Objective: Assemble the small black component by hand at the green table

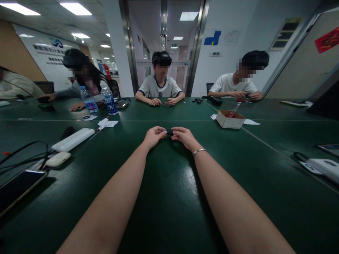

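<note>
A small dark stick-like object (169, 132) spans the gap between my hands, just above the green table (169, 176). Its left end looks thin and silvery, its right part black; it is too small to name its kind. My left hand (154, 137) pinches the silvery end between thumb and fingers. On the other side, my right hand (184, 137), with a bracelet at the wrist, grips the black end. Both forearms reach forward over the tabletop, and the fingertips partly cover the object.
To the right stands an open cardboard box (230, 120) with a red tool in it. Bottles (109, 102), a white power bank (74, 139), paper scraps (107, 123) and a phone (21, 187) lie left. Several people in headsets sit around, one person (160, 84) directly opposite.
</note>
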Motion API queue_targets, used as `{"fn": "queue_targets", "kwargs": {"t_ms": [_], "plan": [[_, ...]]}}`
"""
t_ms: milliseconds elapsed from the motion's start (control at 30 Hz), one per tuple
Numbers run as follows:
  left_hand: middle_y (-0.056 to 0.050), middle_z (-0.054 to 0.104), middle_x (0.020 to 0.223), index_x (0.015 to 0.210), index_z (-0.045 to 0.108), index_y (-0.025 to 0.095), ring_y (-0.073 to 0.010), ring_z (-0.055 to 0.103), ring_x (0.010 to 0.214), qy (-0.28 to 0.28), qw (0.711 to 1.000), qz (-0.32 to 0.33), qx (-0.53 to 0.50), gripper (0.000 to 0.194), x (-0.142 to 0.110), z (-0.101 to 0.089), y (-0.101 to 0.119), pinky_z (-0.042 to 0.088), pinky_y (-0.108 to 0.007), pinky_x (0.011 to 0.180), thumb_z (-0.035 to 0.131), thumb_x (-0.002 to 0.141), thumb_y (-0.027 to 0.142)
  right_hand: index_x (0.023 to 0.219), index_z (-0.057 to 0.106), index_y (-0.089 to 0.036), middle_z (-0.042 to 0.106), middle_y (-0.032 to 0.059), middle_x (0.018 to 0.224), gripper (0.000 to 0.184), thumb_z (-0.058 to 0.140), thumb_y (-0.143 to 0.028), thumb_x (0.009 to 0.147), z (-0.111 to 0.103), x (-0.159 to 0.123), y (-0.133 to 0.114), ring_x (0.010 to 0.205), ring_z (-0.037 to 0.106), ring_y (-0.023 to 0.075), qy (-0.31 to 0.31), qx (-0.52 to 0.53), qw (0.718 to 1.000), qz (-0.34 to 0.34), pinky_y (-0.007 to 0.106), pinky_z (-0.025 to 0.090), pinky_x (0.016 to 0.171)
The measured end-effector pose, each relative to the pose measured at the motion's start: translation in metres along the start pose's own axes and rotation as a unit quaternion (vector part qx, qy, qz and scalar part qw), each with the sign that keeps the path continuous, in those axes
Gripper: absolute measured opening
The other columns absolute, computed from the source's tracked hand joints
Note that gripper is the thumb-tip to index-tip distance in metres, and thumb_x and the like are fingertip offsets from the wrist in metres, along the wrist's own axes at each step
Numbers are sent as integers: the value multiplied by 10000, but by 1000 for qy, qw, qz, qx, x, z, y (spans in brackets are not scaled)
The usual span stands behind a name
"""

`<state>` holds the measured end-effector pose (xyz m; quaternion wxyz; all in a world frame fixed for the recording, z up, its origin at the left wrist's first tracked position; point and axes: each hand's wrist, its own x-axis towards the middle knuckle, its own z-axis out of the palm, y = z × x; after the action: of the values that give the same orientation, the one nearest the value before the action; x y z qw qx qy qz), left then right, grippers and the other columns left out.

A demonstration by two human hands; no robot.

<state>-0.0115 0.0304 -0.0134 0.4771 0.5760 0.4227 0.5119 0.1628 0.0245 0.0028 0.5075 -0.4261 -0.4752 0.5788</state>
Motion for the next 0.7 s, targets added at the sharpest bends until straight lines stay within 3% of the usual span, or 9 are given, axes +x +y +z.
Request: {"fn": "queue_targets", "kwargs": {"t_ms": [333, 700], "plan": [[-58, 680, 737, 855, 627, 115, -137, 648, 676, 5, 999, -14, 28, 207, -1, 2, 4, 514, -265, 668, 733, 762, 267, 915, 665, -94, 683, 69, 814, 167, 629, 41, 825, -5, 1, 2, 578, 662, 101, -22, 11, 1000, -4, 177, 581, 602], [-51, 671, 693, 828, 608, 121, -117, 617, 613, 14, 997, -18, 69, 181, 0, 4, 4, 474, -226, 586, 687, 809, 283, 925, 670, -94, 699, 82, 849, 216, 585, 75, 823, -6, 2, 3, 607, 678, 118, -22, 22, 1000, 5, 211, 603, 654]]}}
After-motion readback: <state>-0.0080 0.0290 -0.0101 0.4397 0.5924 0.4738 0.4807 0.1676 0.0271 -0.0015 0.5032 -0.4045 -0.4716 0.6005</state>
